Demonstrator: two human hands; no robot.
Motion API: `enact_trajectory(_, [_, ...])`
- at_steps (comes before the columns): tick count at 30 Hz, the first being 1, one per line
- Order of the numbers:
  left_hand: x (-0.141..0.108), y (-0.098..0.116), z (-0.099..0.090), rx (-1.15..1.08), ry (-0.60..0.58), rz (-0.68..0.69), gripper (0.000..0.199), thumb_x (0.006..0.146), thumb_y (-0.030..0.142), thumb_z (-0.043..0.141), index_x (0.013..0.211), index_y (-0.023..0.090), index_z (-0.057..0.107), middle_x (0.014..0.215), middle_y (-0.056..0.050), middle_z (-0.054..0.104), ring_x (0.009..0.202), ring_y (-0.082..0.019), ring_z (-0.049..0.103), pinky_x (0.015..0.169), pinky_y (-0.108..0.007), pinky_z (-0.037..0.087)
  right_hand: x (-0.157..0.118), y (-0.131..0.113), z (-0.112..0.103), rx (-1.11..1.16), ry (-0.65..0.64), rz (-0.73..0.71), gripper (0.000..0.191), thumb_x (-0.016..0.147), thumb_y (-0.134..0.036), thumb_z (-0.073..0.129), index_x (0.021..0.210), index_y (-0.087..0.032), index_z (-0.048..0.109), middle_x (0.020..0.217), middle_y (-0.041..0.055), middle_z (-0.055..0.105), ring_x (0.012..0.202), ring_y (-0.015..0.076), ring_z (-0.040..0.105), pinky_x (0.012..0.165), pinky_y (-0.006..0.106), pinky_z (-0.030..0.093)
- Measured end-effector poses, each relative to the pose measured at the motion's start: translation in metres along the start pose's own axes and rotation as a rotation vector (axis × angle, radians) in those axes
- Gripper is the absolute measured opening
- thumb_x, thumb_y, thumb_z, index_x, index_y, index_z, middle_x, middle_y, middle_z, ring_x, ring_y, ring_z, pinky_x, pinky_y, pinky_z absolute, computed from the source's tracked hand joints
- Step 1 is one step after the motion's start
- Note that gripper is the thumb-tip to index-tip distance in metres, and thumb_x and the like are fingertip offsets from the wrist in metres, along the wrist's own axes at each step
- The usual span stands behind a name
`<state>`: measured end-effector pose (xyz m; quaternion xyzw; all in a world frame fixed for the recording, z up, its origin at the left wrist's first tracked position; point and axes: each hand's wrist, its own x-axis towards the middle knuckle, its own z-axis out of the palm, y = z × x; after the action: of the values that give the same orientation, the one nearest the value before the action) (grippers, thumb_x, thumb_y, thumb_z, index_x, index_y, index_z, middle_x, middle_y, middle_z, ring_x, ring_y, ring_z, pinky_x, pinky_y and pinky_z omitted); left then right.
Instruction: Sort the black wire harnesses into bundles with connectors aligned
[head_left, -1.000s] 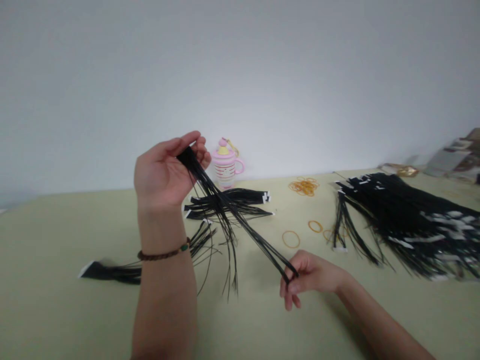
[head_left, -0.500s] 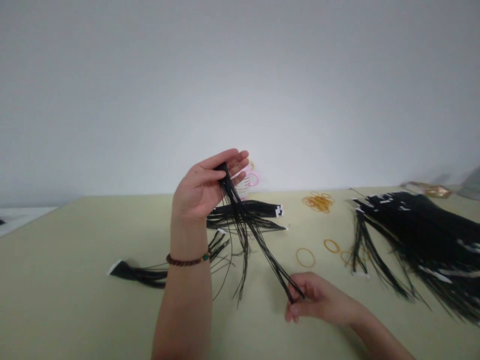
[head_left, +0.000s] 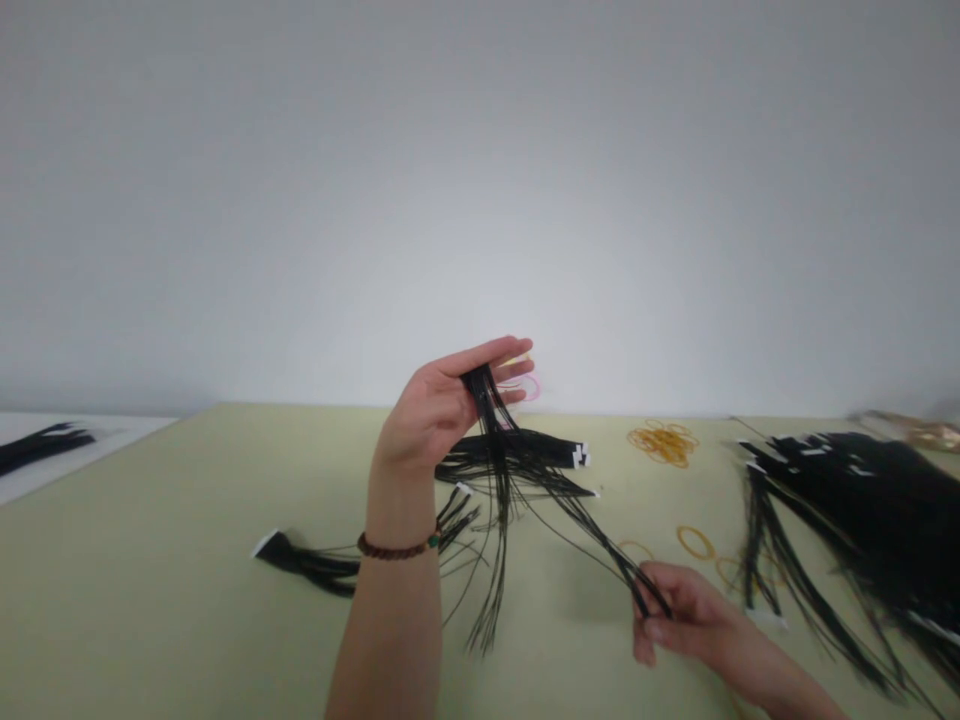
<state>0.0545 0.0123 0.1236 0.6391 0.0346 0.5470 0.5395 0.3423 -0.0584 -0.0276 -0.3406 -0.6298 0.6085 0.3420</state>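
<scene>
My left hand (head_left: pixel 450 405) is raised above the table, its thumb and index finger pinching the upper end of a bundle of thin black wires (head_left: pixel 496 450). Its other fingers are stretched out. Part of the bundle hangs straight down with loose tips, and another part runs slantwise to the lower right. There my right hand (head_left: pixel 682 620) grips the far ends of those wires between thumb and fingers. Behind the held bundle lie more black wires (head_left: pixel 536 447) with white connectors. Another black bundle (head_left: pixel 300 560) with a white end lies partly hidden behind my left forearm.
A heap of yellow rubber bands (head_left: pixel 664 442) lies at the back, and a loose rubber band (head_left: pixel 696 543) is nearer. At right is a large pile of black wires (head_left: pixel 885 510). A pink-handled cup (head_left: pixel 532 386) is mostly hidden. More black strands (head_left: pixel 45 447) lie on a white surface at far left.
The view has shifted, so everything appears farther right and lower. My right hand has moved farther right from my left, still gripping the wire ends. More of the white surface at left shows.
</scene>
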Motion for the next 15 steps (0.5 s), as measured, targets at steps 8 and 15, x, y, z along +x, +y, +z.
enact_trajectory(8, [-0.001,-0.002,0.0,0.074,-0.075,-0.001,0.055,0.072,0.004,0.061,0.125,0.016,0.052,0.142,-0.014,0.037,0.126,-0.034,0.039,0.097,-0.043,0.046,-0.018,0.019,-0.03,0.332,-0.22,-0.173,0.028,0.07,-0.036,0.071,0.068,-0.017,0.05,0.044,-0.0014,0.054,0.044,0.0089,0.046,0.055,0.025,0.033])
enact_trajectory(15, [0.001,-0.006,0.003,0.087,-0.129,-0.031,0.052,0.077,0.007,0.06,0.127,0.018,0.051,0.144,-0.013,0.034,0.127,-0.033,0.039,0.096,-0.043,0.046,-0.018,0.028,-0.023,0.545,-0.418,-0.321,0.049,0.067,-0.048,0.07,0.044,-0.018,0.04,0.031,-0.0063,0.035,0.031,0.0052,0.038,0.047,0.021,0.031])
